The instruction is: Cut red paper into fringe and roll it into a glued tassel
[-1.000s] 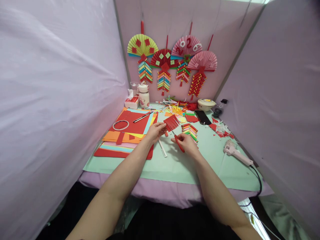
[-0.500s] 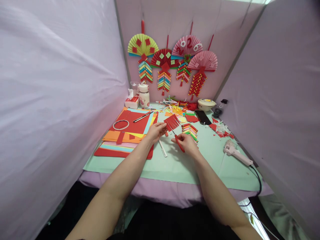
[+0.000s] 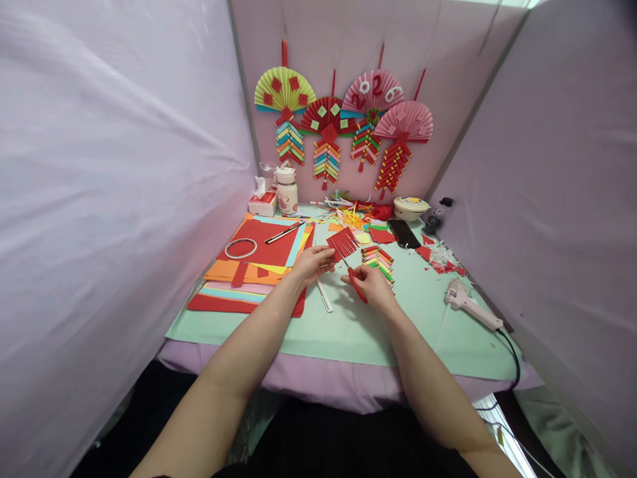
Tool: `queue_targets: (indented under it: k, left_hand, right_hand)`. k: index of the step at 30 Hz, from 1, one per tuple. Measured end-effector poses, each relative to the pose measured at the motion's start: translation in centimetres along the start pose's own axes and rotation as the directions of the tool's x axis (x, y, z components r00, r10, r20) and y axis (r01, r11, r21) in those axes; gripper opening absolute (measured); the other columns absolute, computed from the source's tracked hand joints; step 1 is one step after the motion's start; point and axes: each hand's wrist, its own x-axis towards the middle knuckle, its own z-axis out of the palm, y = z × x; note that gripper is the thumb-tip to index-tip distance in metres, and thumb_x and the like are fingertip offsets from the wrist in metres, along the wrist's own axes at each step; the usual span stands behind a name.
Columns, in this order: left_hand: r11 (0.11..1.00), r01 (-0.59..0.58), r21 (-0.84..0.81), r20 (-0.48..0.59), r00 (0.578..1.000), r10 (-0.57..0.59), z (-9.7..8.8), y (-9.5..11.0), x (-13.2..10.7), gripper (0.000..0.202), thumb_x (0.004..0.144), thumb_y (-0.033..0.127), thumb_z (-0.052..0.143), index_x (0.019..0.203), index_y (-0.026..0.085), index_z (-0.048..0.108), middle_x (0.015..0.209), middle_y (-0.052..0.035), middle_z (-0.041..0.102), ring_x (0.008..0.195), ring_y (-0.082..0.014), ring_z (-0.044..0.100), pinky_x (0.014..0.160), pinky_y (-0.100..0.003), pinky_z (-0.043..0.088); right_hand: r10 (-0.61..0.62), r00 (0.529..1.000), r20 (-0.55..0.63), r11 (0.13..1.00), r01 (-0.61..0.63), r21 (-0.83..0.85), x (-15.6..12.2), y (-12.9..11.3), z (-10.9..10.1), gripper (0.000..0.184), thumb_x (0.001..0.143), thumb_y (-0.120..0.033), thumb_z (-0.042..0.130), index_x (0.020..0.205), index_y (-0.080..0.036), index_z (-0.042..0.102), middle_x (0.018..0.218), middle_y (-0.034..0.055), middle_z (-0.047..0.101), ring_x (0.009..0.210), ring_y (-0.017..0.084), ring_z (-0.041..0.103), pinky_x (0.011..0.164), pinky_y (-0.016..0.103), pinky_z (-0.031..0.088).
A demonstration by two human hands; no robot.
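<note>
A small piece of red paper (image 3: 340, 244), slit into a fringe along its right side, is pinched by its left edge in my left hand (image 3: 317, 263). My right hand (image 3: 371, 285) is closed on red-handled scissors (image 3: 357, 284), whose blades point up and left at the lower part of the fringe. Fingers hide part of the handles. Just beyond the right hand lies a chevron of rolled paper tubes (image 3: 378, 260) in several colours. Under the left hand, a white pen (image 3: 324, 296) rests on the mint-green table cover (image 3: 348, 338).
At left are stacked coloured sheets (image 3: 269, 242) with a tape ring (image 3: 241, 248) and a craft knife (image 3: 284, 232). A glue gun (image 3: 472, 305) with a cord lies right, near a phone (image 3: 403, 234) and paper scraps (image 3: 440, 255). Behind stand a bottle (image 3: 286, 190) and bowl (image 3: 411, 208).
The left hand has shifted slightly to the right along the red paper, its fingers reaching further over it. The right hand and scissors stay nearly in place.
</note>
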Motion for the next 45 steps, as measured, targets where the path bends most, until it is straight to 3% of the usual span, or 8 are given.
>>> queue_targets:
  k: [13,27,38,45]
  left_hand:
    - [0.998,-0.051,0.037,-0.065,0.996,0.054,-0.2,-0.1,0.3,0.027,0.061,0.028,0.08,0.078,0.015,0.064,0.067,-0.0017,0.065,0.062,-0.011,0.061,0.063,-0.025,0.049]
    - [0.977,-0.182,-0.108,-0.226,0.962,0.154,-0.7,0.1,0.8,0.028,0.058,0.024,0.08,0.076,0.016,0.059,0.068,0.0009,0.063,0.061,-0.0094,0.059,0.065,-0.024,0.048]
    - [0.99,-0.144,0.004,-0.128,0.981,0.143,-0.5,0.1,0.6,0.029,0.061,0.031,0.08,0.074,0.015,0.061,0.069,-0.002,0.065,0.065,-0.0104,0.062,0.065,-0.023,0.049]
    - [0.991,-0.135,0.008,-0.142,0.981,0.135,-0.5,0.1,0.6,0.031,0.06,0.032,0.082,0.076,0.015,0.061,0.071,-0.0017,0.065,0.066,-0.0104,0.062,0.065,-0.023,0.049]
  right_hand:
    - [0.06,0.988,0.14,0.998,-0.061,-0.003,0.3,1.5,0.4,0.038,0.068,-0.052,0.066,0.08,-0.017,0.057,0.069,0.0006,0.061,0.059,0.014,0.051,0.05,0.022,0.035]
    - [0.06,0.986,0.156,0.998,-0.06,-0.009,0.0,1.2,0.4,0.033,0.069,-0.048,0.065,0.079,-0.018,0.058,0.066,-0.0018,0.059,0.057,0.012,0.047,0.05,0.022,0.033]
    - [0.064,0.985,0.159,0.998,-0.066,0.009,0.0,0.9,0.2,0.036,0.068,-0.049,0.066,0.078,-0.016,0.057,0.066,-0.0012,0.057,0.057,0.012,0.046,0.05,0.022,0.033]
    - [0.067,0.986,0.153,0.998,-0.068,-0.001,-0.1,0.7,0.1,0.035,0.067,-0.049,0.065,0.076,-0.016,0.057,0.065,-0.0008,0.058,0.057,0.012,0.047,0.049,0.022,0.032]
